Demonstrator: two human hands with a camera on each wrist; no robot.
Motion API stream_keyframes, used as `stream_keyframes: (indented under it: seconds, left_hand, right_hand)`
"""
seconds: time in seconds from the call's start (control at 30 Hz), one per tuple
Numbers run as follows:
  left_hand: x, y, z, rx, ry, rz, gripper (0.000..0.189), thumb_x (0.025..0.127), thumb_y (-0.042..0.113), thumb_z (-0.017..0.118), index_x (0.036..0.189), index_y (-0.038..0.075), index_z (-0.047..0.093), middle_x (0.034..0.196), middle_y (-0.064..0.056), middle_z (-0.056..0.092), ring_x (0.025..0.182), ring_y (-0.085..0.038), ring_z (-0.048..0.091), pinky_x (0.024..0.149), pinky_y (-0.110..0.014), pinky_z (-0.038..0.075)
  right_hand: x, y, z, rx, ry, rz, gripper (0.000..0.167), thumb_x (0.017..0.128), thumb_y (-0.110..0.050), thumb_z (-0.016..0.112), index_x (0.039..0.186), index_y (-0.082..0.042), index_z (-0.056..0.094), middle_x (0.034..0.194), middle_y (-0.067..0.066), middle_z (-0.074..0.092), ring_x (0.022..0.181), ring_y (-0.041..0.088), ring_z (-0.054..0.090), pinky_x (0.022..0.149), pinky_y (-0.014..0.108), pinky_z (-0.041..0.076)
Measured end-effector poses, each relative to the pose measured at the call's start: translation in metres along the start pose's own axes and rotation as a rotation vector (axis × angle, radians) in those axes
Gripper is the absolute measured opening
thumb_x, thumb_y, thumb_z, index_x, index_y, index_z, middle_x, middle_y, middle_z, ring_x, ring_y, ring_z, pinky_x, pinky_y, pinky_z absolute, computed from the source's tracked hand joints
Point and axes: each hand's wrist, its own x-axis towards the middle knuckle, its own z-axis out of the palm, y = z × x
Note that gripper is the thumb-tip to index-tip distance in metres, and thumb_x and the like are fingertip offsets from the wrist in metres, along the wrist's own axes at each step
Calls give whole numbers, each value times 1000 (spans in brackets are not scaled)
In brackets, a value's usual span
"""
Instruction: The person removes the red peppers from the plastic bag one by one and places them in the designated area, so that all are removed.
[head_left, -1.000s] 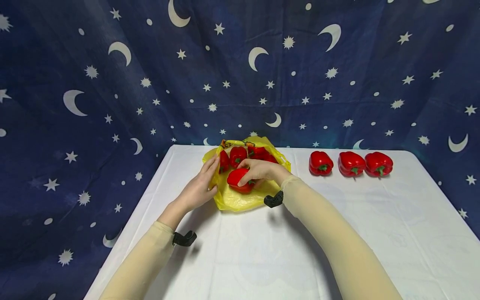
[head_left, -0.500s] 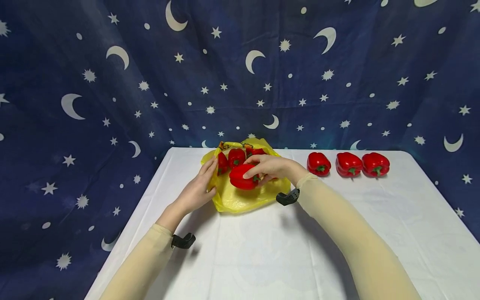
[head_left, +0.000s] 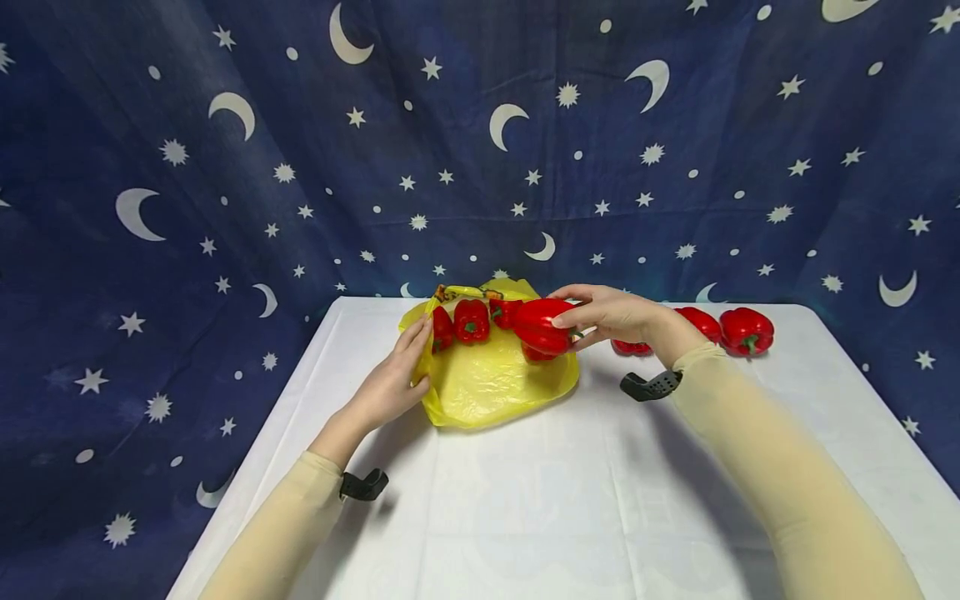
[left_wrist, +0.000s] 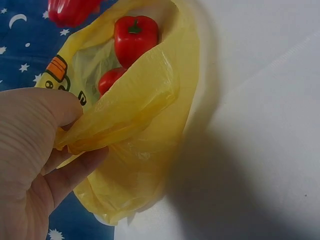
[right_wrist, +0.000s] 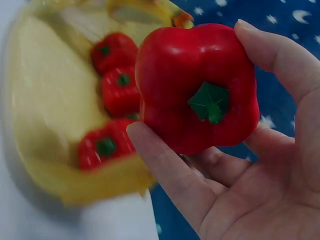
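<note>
Red peppers (head_left: 542, 325), yellow bag (head_left: 487, 383), star-and-moon-patterned blue backdrop (head_left: 450, 92)

On my head feed I have the bag (head_left: 487, 387) on the table (head_left: 517, 508) near its far edge, the curtain (head_left: 450, 108) behind, peppers (head_left: 472, 322) inside along its left, back and right. The left hand (head_left: 386, 383) is at the bag's left side; the right hand (head_left: 615, 317), with another pepper (head_left: 542, 327), is at its right. Farther right lie three more peppers (head_left: 746, 332).
</note>
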Motion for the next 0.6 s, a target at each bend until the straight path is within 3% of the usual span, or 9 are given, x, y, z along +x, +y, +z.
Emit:
stream_keyframes:
  seconds: [0.33, 0.47, 0.6]
  left_hand:
    - [-1, 0, -1, -2, 2, 6, 91, 92, 6, 66, 165, 10, 13, 172, -1, 6, 150, -28, 29, 112, -47, 39]
    - [0, 0, -1, -2, 3, 8, 92, 91, 5, 66, 165, 10, 13, 171, -1, 6, 149, -28, 31, 111, -48, 41]
    - [0, 0, -2, -1, 2, 5, 93, 91, 4, 67, 165, 11, 12, 171, -1, 6, 147, -29, 34, 107, -49, 45]
  right_hand:
    - [-46, 6, -50, 0, 145, -26, 73, 96, -18, 72, 155, -5, 32, 149, 23, 40, 117, 39, 60, 97, 59, 49]
    - [-65, 13, -73, 14, 189, -10, 71, 98, -20, 69, 155, -6, 29, 148, 18, 39, 117, 35, 59, 101, 59, 46]
    - [-87, 20, -103, 8, 255, -6, 66, 101, -22, 65, 154, -7, 28, 137, 10, 49, 111, 31, 63, 99, 57, 49]
